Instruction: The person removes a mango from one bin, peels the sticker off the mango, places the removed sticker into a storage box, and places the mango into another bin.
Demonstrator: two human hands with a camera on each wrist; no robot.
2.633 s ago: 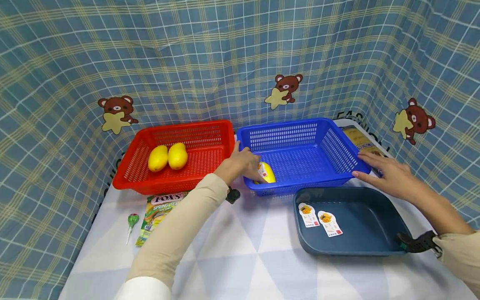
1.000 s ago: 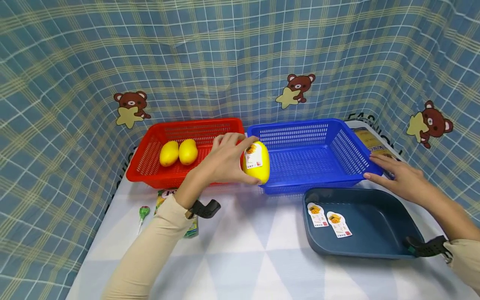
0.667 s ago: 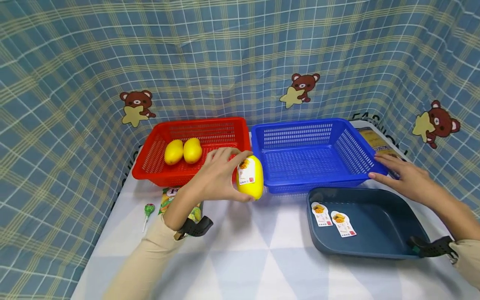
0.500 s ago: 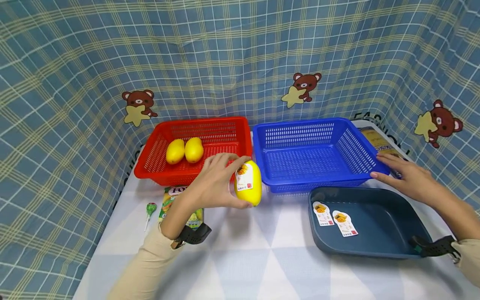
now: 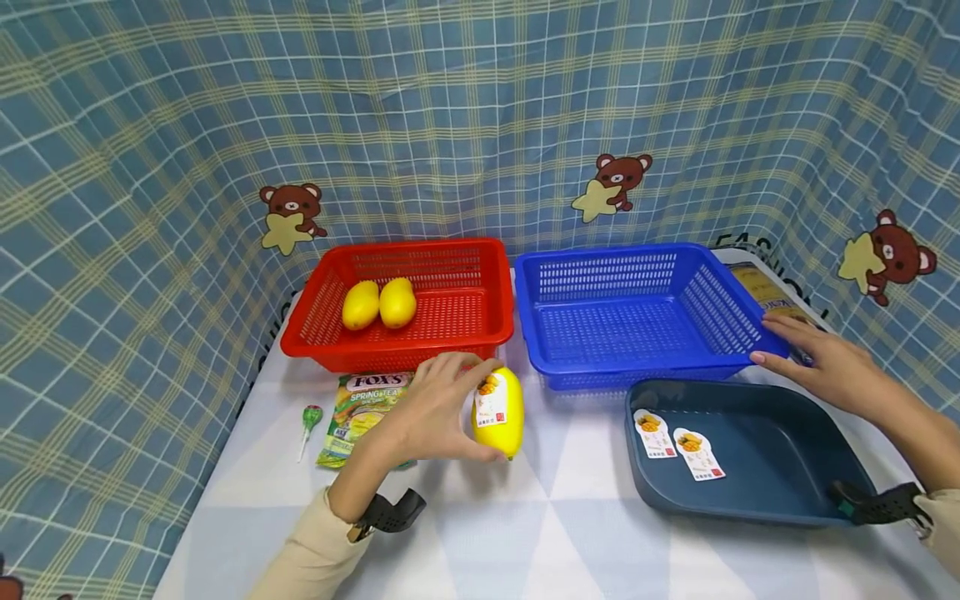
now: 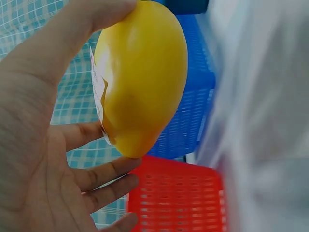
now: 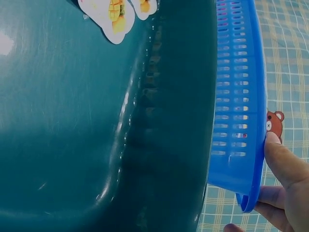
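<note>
My left hand (image 5: 438, 408) holds a yellow mango (image 5: 507, 425) between thumb and fingers, above the table in front of the baskets. A white label with a mango picture is on its side; the left wrist view shows the fruit's smooth face. My right hand (image 5: 832, 362) rests at the near right corner of the blue basket (image 5: 607, 371), thumb on the rim and fingers at the corner's outer side. Two more mangoes, one (image 5: 361, 305) beside the other (image 5: 397, 302), lie in the red basket (image 5: 360, 360), with no labels visible on them.
A dark teal tray (image 5: 787, 450) with two mango-picture labels (image 5: 697, 454) stands in front of the blue basket. A Fox's candy bag (image 5: 360, 412) and a green lollipop (image 5: 311, 417) lie at left. A golden package (image 5: 761, 287) sits behind my right hand.
My left hand has lifted the labelled mango from the blue basket's left end and brought it nearer, down over the table. My right hand stays at the basket corner. The view has shifted left.
</note>
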